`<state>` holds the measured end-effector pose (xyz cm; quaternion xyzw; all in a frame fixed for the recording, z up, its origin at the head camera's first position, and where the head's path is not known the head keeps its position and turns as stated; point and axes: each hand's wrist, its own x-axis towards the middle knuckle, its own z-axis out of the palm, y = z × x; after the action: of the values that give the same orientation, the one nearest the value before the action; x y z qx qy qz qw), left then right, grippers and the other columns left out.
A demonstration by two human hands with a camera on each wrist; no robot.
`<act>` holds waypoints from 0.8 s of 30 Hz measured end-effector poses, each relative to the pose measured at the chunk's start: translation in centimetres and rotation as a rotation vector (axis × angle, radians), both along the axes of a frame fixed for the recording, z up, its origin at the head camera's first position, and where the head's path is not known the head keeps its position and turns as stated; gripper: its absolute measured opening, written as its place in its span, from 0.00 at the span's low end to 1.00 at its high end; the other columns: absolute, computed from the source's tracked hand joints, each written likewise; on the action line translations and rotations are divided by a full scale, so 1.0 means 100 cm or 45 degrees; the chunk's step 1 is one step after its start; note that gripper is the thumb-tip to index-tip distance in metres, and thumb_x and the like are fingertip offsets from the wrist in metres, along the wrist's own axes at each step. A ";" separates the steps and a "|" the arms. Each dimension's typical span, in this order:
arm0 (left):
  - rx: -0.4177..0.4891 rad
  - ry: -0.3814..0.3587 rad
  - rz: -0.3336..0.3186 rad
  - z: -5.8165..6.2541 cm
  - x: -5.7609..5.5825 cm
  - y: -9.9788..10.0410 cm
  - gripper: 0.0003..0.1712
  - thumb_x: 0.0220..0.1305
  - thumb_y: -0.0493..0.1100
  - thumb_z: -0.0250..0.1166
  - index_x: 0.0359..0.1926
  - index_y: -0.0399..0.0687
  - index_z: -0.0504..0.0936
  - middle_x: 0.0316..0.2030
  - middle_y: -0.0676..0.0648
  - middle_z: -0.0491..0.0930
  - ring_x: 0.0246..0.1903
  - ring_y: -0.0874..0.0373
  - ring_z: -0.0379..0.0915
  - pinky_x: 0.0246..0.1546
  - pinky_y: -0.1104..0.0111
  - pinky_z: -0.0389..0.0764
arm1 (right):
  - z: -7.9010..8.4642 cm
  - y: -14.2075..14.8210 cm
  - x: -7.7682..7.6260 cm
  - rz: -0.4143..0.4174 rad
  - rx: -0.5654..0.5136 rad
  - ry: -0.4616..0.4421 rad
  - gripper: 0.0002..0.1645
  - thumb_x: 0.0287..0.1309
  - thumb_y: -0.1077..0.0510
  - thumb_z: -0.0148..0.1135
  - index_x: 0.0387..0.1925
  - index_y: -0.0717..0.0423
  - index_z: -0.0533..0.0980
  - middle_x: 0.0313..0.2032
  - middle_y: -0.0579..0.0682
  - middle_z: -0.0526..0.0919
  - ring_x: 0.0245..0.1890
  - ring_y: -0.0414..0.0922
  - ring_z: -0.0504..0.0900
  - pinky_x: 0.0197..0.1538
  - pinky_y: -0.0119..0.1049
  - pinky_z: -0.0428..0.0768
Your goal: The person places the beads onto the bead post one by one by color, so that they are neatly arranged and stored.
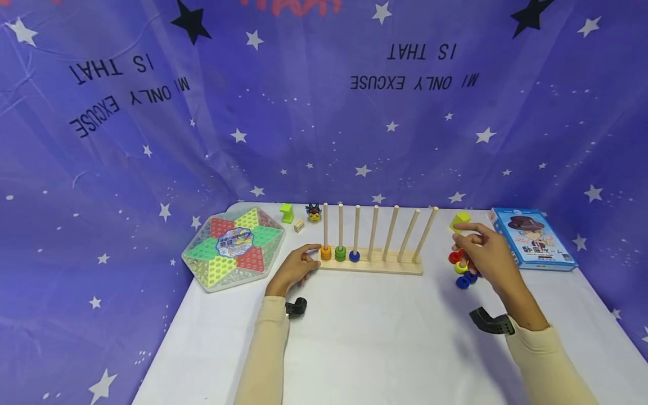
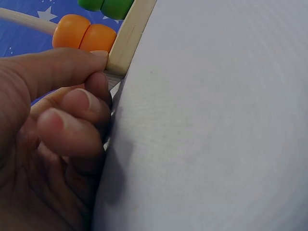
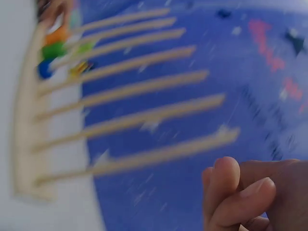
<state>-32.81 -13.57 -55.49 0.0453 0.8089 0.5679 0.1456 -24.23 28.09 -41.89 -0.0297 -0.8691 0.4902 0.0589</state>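
Rack (image 1: 372, 267) pale tan; orange rings (image 1: 326, 255), green rings (image 1: 340, 256), blue ring (image 1: 354, 257); purple backdrop (image 1: 324, 152), white-starred; beige sleeves (image 1: 263, 349).

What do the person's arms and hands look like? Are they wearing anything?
Yes! The left sleeve and right sleeve are long, plain and cream. A curved black piece sticks out by the left wrist, and a black strap with little dots is at the right. The left hand and right hand wear no gloves.
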 end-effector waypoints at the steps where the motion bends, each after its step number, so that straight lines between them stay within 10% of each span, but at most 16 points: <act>1: 0.000 0.000 -0.001 0.000 0.000 -0.001 0.29 0.61 0.40 0.66 0.63 0.60 0.73 0.27 0.46 0.75 0.12 0.61 0.62 0.09 0.71 0.66 | -0.011 0.008 0.003 -0.024 0.014 -0.027 0.32 0.63 0.41 0.56 0.61 0.55 0.69 0.26 0.51 0.81 0.14 0.51 0.76 0.15 0.37 0.75; 12: 0.007 0.005 0.011 -0.002 0.005 -0.002 0.29 0.61 0.39 0.66 0.63 0.59 0.73 0.26 0.47 0.74 0.11 0.62 0.62 0.09 0.71 0.66 | -0.103 0.049 0.028 -0.015 0.000 -0.298 0.32 0.67 0.45 0.54 0.65 0.57 0.63 0.36 0.62 0.81 0.18 0.47 0.77 0.20 0.35 0.76; 24: -0.004 0.029 0.010 -0.001 0.001 0.001 0.29 0.60 0.38 0.66 0.63 0.59 0.73 0.26 0.47 0.74 0.11 0.62 0.62 0.08 0.72 0.66 | -0.130 0.055 0.028 -0.025 0.104 -0.365 0.31 0.67 0.46 0.54 0.67 0.53 0.62 0.31 0.53 0.80 0.19 0.47 0.78 0.21 0.35 0.76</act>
<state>-32.74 -13.43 -55.59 0.0485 0.8115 0.5666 0.1342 -21.47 33.57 -54.93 -0.1055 -0.8875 0.4445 -0.0600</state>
